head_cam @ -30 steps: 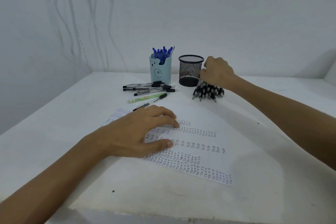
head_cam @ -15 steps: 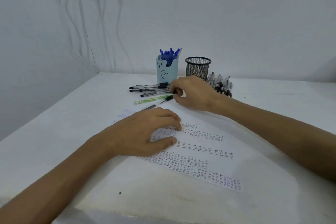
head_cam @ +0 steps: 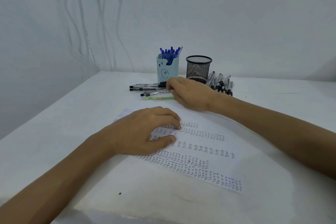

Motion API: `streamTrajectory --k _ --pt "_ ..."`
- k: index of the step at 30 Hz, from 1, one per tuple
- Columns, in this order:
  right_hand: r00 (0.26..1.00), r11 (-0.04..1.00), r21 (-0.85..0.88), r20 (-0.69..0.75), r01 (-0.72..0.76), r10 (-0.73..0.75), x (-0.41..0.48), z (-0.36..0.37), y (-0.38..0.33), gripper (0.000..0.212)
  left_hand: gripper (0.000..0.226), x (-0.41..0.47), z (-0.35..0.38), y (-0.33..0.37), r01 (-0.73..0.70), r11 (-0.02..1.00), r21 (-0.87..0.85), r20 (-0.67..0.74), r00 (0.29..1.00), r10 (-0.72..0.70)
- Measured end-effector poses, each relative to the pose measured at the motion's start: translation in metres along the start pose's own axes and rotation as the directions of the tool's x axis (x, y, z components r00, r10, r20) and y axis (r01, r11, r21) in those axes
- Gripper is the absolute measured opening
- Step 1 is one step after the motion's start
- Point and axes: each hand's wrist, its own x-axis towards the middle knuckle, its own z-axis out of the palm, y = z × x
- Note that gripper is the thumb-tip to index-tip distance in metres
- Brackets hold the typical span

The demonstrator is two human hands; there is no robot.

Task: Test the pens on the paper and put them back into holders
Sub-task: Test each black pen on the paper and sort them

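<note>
Your left hand [head_cam: 145, 131] rests relaxed on the paper [head_cam: 209, 154], which is covered in inked rows. Your right hand [head_cam: 190, 94] curls over the loose black-capped pens [head_cam: 145, 89], and I can't tell whether it grips one.

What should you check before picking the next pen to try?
1. Paper held down: left hand rests on the paper. Ok.
2. Room to write: the paper has blank space beside the written rows. Ok.
3. Right hand at the loose pens: it is at their near ends. Ok.
4. Only one pen gripped: the fingertips are hidden under the hand. Cannot tell.
5. Holders ready: blue holder and mesh holder both stand upright behind the pens. Ok.
</note>
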Motion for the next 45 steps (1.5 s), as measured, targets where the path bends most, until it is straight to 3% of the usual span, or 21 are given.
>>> streamTrajectory --k 1,3,6,15,17,21,24,26,29,34,37,40,45 --pt "0.998 1.000 -0.013 -0.056 -0.026 0.025 -0.003 0.000 -0.001 0.017 0.039 0.000 0.000 0.000 -0.001 1.000 0.000 -0.001 1.000 0.001" --pt "0.983 0.991 -0.063 -0.147 -0.116 0.106 -0.007 -0.002 -0.004 0.043 0.039 0.000 0.000 0.000 -0.002 1.000 0.004 0.000 1.000 0.002" --pt "0.945 0.961 -0.040 -0.199 -0.273 0.260 -0.009 -0.009 -0.009 0.072 0.040 0.000 -0.001 0.000 0.002 1.000 0.007 0.002 1.000 -0.002" --pt "0.933 0.924 0.317 -0.215 -0.213 0.289 -0.023 -0.021 -0.017 0.054 0.038 0.000 0.001 0.000 -0.004 1.000 0.009 -0.002 1.000 0.004" --pt "0.915 0.862 0.460 -0.217 -0.212 0.340 -0.028 -0.020 -0.013 0.047 0.040 0.000 0.001 0.001 -0.008 1.000 0.008 0.001 1.000 0.008" --pt "0.801 0.699 0.666 -0.254 -0.261 0.542 -0.039 -0.018 -0.009 0.052 0.048 0.000 0.002 0.006 -0.022 1.000 0.016 0.052 0.998 0.021" --pt "0.772 0.440 0.852 -0.069 -0.284 0.632 -0.051 -0.021 -0.010 0.058 0.051 -0.001 0.002 0.008 -0.022 1.000 0.015 0.058 0.998 0.021" --pt "0.782 0.320 0.893 0.056 -0.317 0.620 -0.061 -0.021 -0.009 0.054 0.051 0.000 0.002 0.008 -0.019 1.000 0.012 0.061 0.998 0.019" --pt "0.802 0.291 0.893 0.119 -0.344 0.585 -0.072 -0.017 -0.010 0.032 0.051 0.001 0.002 0.008 -0.018 1.000 0.009 0.071 0.997 0.017" --pt "0.800 0.140 0.911 0.259 -0.389 0.541 -0.079 -0.025 -0.015 0.026 0.052 0.002 0.001 0.010 -0.006 1.000 0.006 0.078 0.997 0.005" --pt "0.825 0.146 0.900 0.299 -0.411 0.479 -0.082 -0.032 -0.019 0.023 0.047 0.003 0.000 0.010 -0.004 1.000 0.000 0.067 0.998 0.004" --pt "0.850 0.179 0.897 0.295 -0.404 0.436 -0.085 -0.033 -0.024 0.005 0.043 0.002 -0.002 0.009 -0.004 1.000 -0.017 0.048 0.999 0.004" --pt "0.855 0.253 0.881 0.260 -0.400 0.449 -0.089 -0.030 -0.031 0.010 0.041 0.002 -0.002 0.007 -0.003 1.000 0.000 0.040 0.999 0.003"
